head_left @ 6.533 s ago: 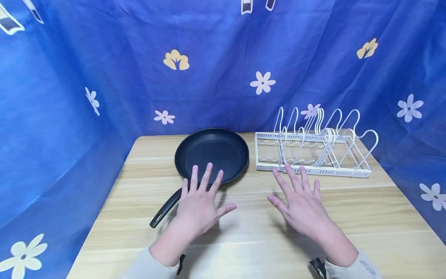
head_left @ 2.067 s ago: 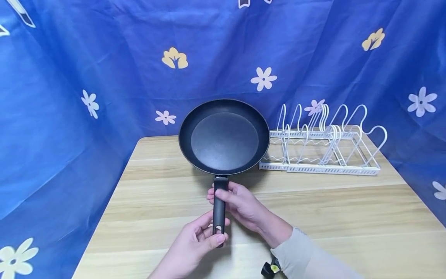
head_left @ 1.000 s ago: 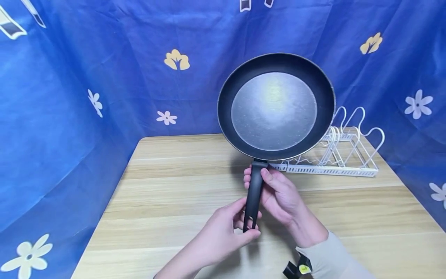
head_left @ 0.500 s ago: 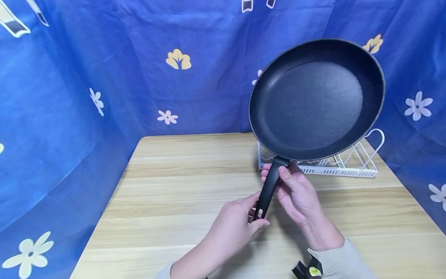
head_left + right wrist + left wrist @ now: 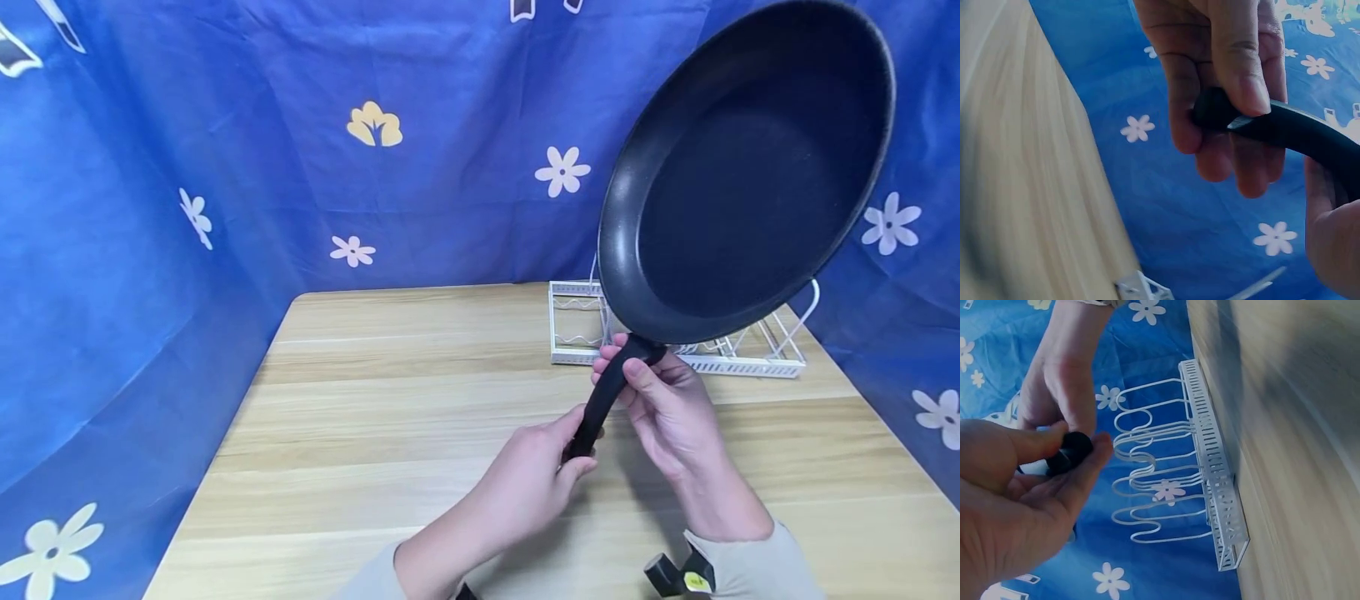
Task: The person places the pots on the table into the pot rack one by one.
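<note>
A black frying pan [image 5: 738, 192] is held up off the table, tilted, its inner face toward the head camera. My right hand [image 5: 671, 408] grips the handle [image 5: 607, 392] close to the pan body, thumb on top. Around the handle's tail end, my left hand [image 5: 532, 471] pinches with thumb and fingers. Behind and below the pan sits a white wire pan rack [image 5: 738, 367], partly hidden in the head view. Its row of looped dividers [image 5: 1141, 456] shows in the left wrist view. The dark handle [image 5: 1313, 128] also crosses the right wrist view.
The wood-grain table [image 5: 360, 417] carries the rack at its far right. A blue flowered cloth [image 5: 450, 192] hangs behind and along the sides. A black strap device [image 5: 678, 575] is at the right cuff.
Both hands took hold of the handle and lifted the pan from the table. Over the last second it has moved right and up, leaning further right, in front of the rack.
</note>
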A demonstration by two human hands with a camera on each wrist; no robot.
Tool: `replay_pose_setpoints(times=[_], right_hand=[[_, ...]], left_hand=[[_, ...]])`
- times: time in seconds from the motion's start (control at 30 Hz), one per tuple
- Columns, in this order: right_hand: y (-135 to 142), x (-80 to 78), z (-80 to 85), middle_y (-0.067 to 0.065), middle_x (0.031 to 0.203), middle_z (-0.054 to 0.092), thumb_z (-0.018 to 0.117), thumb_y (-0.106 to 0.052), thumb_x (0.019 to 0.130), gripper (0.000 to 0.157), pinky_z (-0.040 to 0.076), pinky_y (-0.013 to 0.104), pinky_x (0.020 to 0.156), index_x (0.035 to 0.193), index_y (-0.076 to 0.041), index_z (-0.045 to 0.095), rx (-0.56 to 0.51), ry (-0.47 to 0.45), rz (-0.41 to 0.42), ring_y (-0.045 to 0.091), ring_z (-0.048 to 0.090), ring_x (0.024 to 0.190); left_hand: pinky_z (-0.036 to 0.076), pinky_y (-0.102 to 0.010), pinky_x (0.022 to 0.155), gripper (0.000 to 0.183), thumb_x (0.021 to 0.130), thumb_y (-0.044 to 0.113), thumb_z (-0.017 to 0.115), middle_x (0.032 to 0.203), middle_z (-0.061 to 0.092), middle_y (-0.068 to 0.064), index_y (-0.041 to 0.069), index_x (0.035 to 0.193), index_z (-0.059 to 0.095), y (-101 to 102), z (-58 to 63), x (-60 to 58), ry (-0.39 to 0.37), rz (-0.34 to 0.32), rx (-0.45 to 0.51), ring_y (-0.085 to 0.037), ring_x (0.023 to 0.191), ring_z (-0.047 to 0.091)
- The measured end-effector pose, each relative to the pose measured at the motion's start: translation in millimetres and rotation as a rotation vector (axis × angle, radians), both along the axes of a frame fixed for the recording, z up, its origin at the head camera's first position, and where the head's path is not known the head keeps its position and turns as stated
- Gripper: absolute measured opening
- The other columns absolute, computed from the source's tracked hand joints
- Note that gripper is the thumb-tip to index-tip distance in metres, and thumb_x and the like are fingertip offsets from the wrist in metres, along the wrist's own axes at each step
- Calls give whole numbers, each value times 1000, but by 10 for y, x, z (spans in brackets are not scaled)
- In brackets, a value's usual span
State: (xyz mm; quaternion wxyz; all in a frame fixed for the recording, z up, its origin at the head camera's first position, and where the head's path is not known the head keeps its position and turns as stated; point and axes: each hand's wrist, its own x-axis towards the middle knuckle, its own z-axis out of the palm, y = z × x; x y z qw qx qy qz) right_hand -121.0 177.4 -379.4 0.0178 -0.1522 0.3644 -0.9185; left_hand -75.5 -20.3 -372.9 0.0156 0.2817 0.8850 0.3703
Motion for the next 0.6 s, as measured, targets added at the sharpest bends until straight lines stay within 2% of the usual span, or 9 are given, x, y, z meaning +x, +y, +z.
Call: replay_pose_setpoints(times=[0.17,0.3,0.4,0.5,0.6], right_hand=[[49,46,71,9,105,82,61,10,104,23,65,36,100,119,0,76,133,-46,-170,19,83,96],[77,64,92,7,100,83,66,10,102,20,65,36,98,114,-1,76,226,-90,-261,18,83,91],[104,59,82,7,99,83,67,9,101,18,65,36,98,114,0,75,261,-106,-277,17,83,91],[125,35,66,6,99,83,67,7,102,16,65,35,99,115,2,74,291,-123,-266,16,83,91],[148,8,59,4,99,82,69,4,102,12,65,33,99,114,0,73,331,-154,-259,15,82,91]], left_hand=[[57,-14,85,29,103,15,74,113,81,4,18,131,68,70,-38,-95,-145,-82,110,7,93,69],[58,-14,88,32,103,14,74,121,81,4,17,135,68,122,-88,-155,-251,-114,182,8,100,71],[58,-14,87,33,103,13,74,123,81,3,14,135,69,154,-133,-188,-322,-126,228,6,101,73],[58,-15,86,31,103,14,74,123,81,3,13,133,70,166,-162,-208,-358,-128,244,5,101,74],[57,-15,86,36,103,15,74,124,81,2,12,138,68,184,-172,-214,-379,-135,254,5,102,74]])
